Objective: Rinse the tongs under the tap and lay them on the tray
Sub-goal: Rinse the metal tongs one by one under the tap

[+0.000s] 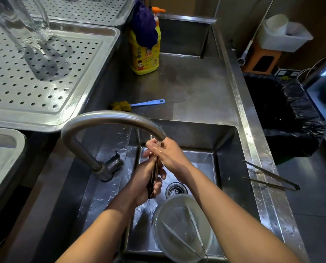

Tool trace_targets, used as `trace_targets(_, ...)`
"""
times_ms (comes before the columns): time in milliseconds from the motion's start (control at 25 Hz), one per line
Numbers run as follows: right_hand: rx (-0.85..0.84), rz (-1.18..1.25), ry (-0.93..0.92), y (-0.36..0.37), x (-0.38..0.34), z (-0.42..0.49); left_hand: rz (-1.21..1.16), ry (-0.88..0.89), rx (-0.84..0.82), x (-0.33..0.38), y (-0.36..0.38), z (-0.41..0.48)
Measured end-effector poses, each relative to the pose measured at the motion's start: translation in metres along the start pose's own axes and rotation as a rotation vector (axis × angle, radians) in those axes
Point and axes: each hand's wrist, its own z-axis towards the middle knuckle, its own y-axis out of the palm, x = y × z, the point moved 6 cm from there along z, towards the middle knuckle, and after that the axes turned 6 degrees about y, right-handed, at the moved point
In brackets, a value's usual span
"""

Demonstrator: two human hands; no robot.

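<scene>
A pair of dark metal tongs [153,179] stands nearly upright in the sink, under the curved steel tap [109,118]. My left hand [145,179] grips the tongs around their lower half. My right hand [168,154] closes on their upper end right below the spout, where water runs over my fingers. The perforated steel tray [44,82] lies to the upper left, with a clear glass pitcher [18,21] standing on it. A second pair of tongs [270,177] lies on the sink's right rim.
A round clear container [181,226] with another utensil inside sits in the sink [226,154] near the drain [175,189]. A yellow soap bottle [145,50] and a blue-handled brush [137,105] rest on the counter behind. A black-lined bin [283,114] stands at the right.
</scene>
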Motion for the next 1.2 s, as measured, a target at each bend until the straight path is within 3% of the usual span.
trace_targets(120,0.271,0.036,0.008,-0.013,0.005,0.007,-0.115,0.021,0.023,0.001,-0.001,-0.005)
trace_targets(200,0.446,-0.067,0.025,-0.015,0.014,0.001,-0.086,0.062,0.074,0.003,0.0,-0.006)
trace_targets(320,0.346,-0.166,0.05,0.0,0.036,-0.019,0.13,0.096,0.105,0.003,0.001,-0.006)
trace_targets(560,0.013,0.216,0.036,-0.019,0.03,-0.035,0.048,0.107,-0.023,0.002,0.009,-0.002)
trace_targets(720,0.082,-0.196,-0.098,-0.012,0.028,-0.051,0.026,0.161,0.069,0.014,0.014,0.002)
trace_targets(880,0.485,-0.164,-0.068,-0.024,0.049,-0.07,0.048,0.21,0.169,0.019,0.015,0.009)
trace_targets(920,0.472,-0.084,0.015,-0.022,0.057,-0.07,0.014,0.217,0.162,0.019,0.018,0.01)
trace_targets(1040,0.177,0.125,0.131,0.004,0.069,-0.067,0.041,0.224,0.188,0.018,0.025,0.009)
trace_targets(1200,0.232,-0.174,0.123,-0.005,0.08,-0.075,0.113,0.299,0.29,0.032,0.02,0.01)
